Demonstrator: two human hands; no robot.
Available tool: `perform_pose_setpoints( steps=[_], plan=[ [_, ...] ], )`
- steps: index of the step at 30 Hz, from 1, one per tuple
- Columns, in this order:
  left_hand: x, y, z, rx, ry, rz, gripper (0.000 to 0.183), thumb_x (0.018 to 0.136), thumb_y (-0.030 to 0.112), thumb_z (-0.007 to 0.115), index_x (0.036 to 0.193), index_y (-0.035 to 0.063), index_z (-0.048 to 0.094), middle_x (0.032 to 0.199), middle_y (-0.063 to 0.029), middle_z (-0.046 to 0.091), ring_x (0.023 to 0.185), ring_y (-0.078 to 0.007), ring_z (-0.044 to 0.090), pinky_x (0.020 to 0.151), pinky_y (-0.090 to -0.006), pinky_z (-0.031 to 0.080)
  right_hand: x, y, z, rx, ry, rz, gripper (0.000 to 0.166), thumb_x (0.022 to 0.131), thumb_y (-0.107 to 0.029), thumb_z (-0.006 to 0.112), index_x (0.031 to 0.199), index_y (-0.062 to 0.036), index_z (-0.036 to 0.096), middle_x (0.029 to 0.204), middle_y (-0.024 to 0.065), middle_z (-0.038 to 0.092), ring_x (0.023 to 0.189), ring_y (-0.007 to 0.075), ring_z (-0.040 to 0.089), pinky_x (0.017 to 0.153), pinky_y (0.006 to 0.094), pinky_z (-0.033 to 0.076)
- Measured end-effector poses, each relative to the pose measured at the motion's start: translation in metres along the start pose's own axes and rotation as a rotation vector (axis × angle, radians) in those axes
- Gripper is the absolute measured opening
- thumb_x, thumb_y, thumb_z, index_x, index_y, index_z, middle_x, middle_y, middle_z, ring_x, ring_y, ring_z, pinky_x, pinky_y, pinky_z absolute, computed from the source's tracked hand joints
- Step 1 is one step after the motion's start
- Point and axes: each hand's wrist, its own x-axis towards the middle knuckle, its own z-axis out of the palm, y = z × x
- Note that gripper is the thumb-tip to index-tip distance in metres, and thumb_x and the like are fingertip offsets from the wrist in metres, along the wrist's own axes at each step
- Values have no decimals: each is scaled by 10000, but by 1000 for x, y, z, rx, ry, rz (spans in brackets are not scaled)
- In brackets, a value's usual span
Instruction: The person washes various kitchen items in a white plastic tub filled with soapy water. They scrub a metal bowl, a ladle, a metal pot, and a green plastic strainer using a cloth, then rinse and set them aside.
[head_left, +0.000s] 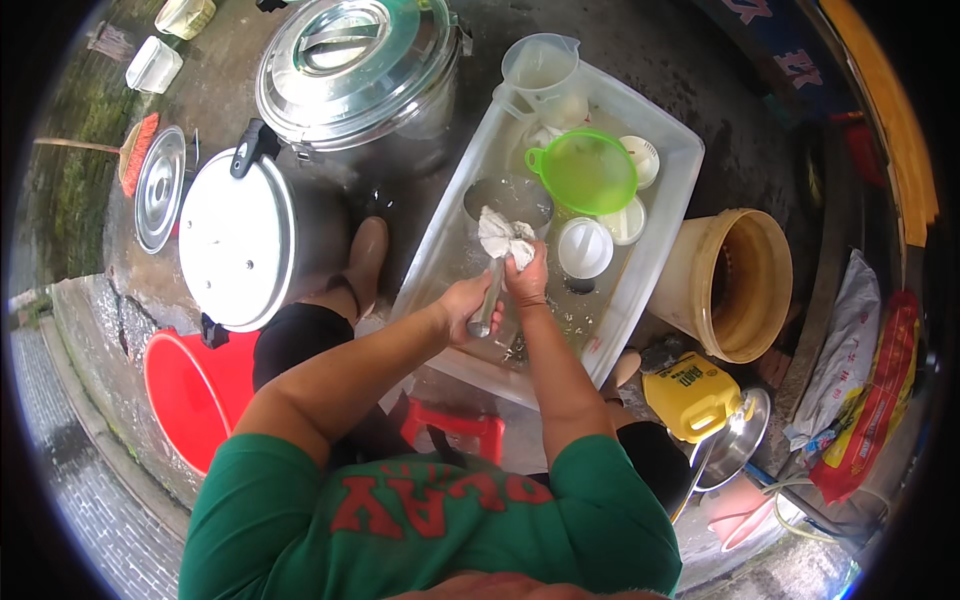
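My left hand (466, 306) grips the metal handle (487, 300) of what looks like a round metal dipper (508, 195). In my right hand (529, 277) is a bunched white cloth (504, 236), pressed against the upper end of that handle. The cloth hides where handle and bowl meet. Both hands are over a translucent plastic tub (442, 232) of cloudy water. Beside the dipper, a green plastic strainer or lid (589, 172) rests among white plastic lids (585, 247). A clear measuring jug (540, 71) leans at the tub's far end.
Left of the tub stand a lidded steel pot (360, 67), a pressure cooker (236, 240) and a red bucket (191, 397). To the right are a stained plastic bucket (742, 285), a yellow jug (690, 397) and a steel basin (739, 442). A red stool (457, 427) is beneath me.
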Motion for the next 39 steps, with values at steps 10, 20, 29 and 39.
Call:
perform_pose_setpoints(
  steps=[10, 20, 29, 39],
  plan=[
    [-3, 12, -2, -313, -344, -128, 372, 926, 473, 495, 1009, 114, 440, 687, -38, 469, 533, -128, 463, 482, -274, 436, -57, 32, -13, -921, -526, 6, 343, 766, -231, 594, 1083, -103, 600, 1130, 115, 531, 1079, 303, 509, 936, 496, 363],
    [-20, 10, 4, -92, -225, -19, 316, 945, 321, 507, 1044, 21, 509, 842, -132, 606, 703, -236, 610, 645, -362, 552, -12, 33, -122, 749, -158, 916, 305, 839, -59, 564, 1135, 11, 562, 1087, 114, 632, 987, 252, 621, 867, 376, 487],
    [-11, -11, -8, 362, 59, -1, 329, 960, 389, 377, 976, 77, 476, 649, -66, 496, 476, -174, 502, 407, -338, 455, -6, -84, -44, 18, -472, 265, 513, 826, -249, 625, 1279, -51, 487, 1190, 199, 552, 1149, 330, 505, 990, 377, 396],
    [-4, -14, -7, 286, 109, 43, 376, 966, 444, 359, 1252, 203, 324, 700, -63, 477, 477, -169, 482, 423, -334, 452, 98, -89, 23, -608, -262, 396, 444, 760, -370, 631, 1082, -70, 575, 1037, 177, 592, 965, 355, 586, 810, 441, 490]
  ],
)
